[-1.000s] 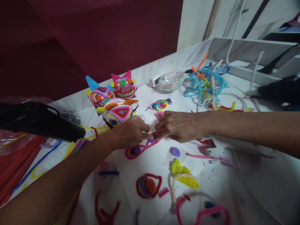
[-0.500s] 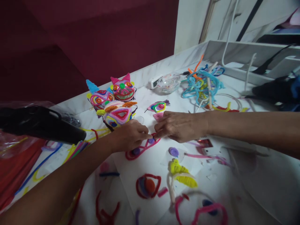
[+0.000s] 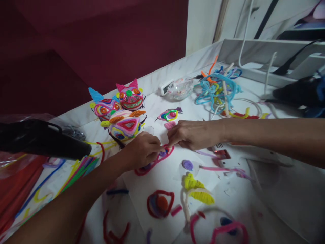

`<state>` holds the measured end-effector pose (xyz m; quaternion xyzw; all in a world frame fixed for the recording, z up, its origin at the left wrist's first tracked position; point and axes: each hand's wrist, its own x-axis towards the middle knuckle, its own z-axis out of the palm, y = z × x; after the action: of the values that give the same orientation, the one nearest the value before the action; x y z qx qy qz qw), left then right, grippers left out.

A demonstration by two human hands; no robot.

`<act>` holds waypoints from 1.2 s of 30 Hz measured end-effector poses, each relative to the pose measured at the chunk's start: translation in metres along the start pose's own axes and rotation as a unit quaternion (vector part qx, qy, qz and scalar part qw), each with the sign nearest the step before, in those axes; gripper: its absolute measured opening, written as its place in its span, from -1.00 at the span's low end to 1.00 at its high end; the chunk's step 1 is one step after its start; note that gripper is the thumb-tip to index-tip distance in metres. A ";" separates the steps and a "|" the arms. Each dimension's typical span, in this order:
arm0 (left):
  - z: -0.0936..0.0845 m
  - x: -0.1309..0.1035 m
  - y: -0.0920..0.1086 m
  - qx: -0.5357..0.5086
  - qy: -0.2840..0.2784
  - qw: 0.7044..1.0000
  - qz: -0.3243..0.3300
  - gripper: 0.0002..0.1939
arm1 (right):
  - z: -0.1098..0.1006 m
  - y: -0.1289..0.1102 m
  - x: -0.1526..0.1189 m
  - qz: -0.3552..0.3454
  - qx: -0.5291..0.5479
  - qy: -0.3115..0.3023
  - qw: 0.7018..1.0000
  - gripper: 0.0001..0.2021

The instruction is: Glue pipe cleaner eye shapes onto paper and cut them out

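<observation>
My left hand and my right hand meet fingertip to fingertip over a pink pipe-cleaner outline that lies flat on a white sheet. Both pinch its upper end, where a small purple piece sits. Part of the outline is hidden under my left hand. Just behind my left hand stand three colourful pipe-cleaner masks. A small multicoloured eye shape and a pink strip lie beyond my right hand.
A red eye shape, yellow pieces, a purple spiral and a pink loop lie nearer me. A tangle of blue pipe cleaners and a clear bowl sit far right. A black object juts in left. A glue gun lies under my right forearm.
Both hands have stayed pinched on the pink outline's end and slid slightly left and away with the view. My left fingers have curled further over the outline.
</observation>
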<state>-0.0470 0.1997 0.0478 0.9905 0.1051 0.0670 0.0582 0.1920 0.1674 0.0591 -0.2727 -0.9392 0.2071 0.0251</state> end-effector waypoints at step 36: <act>0.019 -0.001 0.019 -0.172 0.027 0.936 -0.306 -0.91 | -0.002 -0.016 0.047 0.132 -0.030 -0.061 0.989 -0.80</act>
<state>-0.0415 0.1793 0.0313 0.8830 0.3915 0.0900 0.2429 0.1447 0.1802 0.0645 -0.3821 -0.9003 0.1970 -0.0682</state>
